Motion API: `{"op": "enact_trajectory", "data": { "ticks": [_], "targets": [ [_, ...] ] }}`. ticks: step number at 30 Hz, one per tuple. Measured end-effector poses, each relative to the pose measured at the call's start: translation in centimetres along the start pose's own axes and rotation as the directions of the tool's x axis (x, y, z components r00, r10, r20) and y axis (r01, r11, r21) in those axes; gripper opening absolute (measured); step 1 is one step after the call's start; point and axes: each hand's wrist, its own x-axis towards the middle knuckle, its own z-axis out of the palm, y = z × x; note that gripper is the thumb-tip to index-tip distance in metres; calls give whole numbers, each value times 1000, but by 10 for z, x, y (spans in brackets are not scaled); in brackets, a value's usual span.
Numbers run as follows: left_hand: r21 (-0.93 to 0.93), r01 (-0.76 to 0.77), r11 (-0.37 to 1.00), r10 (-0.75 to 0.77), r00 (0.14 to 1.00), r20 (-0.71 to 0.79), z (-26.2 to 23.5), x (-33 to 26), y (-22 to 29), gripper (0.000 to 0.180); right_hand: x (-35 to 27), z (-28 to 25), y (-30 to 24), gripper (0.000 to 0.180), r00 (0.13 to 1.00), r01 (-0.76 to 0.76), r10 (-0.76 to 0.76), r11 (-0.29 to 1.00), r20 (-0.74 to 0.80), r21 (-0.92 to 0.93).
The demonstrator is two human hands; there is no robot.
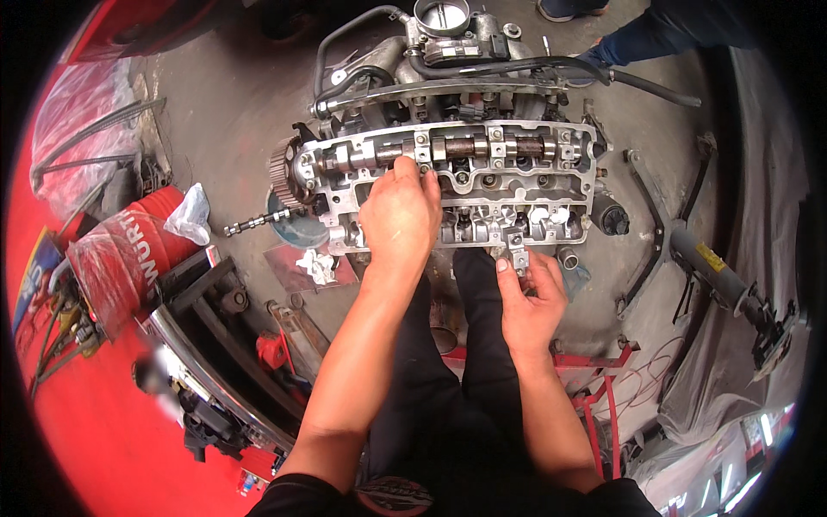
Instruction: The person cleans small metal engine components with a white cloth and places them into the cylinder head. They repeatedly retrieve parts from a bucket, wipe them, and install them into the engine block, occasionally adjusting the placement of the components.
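An engine's cylinder head (pixel 469 202) of bare metal lies crosswise before me. Along its far side runs a camshaft (pixel 362 157), with a toothed pulley (pixel 284 172) at its left end. My left hand (pixel 401 215) reaches over the head; its fingers are closed by the camshaft, next to a bearing cap, and whatever they grip is hidden beneath them. Close to the near edge, my right hand (pixel 534 306) pinches a small metal camshaft bearing cap (pixel 519 255) between thumb and fingers. The near row of cam seats shows no camshaft lying in it.
Beyond the head stands an intake assembly with a hose (pixel 655 86). A second camshaft (pixel 263 222) lies at left by a bluish basin (pixel 297 228). Right of the engine is a black metal stand (pixel 702 258); at left, a red drum (pixel 138 250). Another person's leg (pixel 663 39) shows top right.
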Motion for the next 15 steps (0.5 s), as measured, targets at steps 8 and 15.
{"op": "enact_trajectory", "data": {
  "ticks": [8, 15],
  "targets": [
    [34, -9, 999, 9, 1000, -17, 11, 1, 3, 25, 12, -14, 10, 31, 999, -17, 17, 1000, 47, -8],
    [38, -4, 999, 8, 993, -115, 21, 1, 7, 25, 18, -15, 18, 33, 999, -17, 18, 1000, 40, -27]
  ]
}}
